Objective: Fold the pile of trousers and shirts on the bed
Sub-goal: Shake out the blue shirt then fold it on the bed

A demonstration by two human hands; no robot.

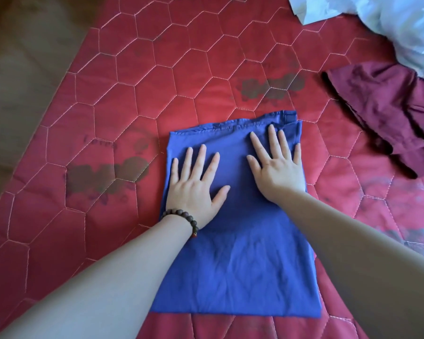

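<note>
A blue garment [238, 265] lies folded into a long rectangle on the red quilted bed cover [132, 81]. Both hands press flat on its far half. My left hand [194, 184], with a bead bracelet at the wrist, lies on the left side with fingers spread. My right hand [277, 167] lies on the right side, its fingertips close to the far edge of the fold. A crumpled maroon garment [387, 113] lies at the right. A pale white-blue garment [402, 28] is heaped in the far right corner.
The red cover carries dark printed patches [105, 177] left of the blue garment and beyond it. A brown surface [22, 69] borders the cover on the left. The maroon and pale garments overlap at the right edge.
</note>
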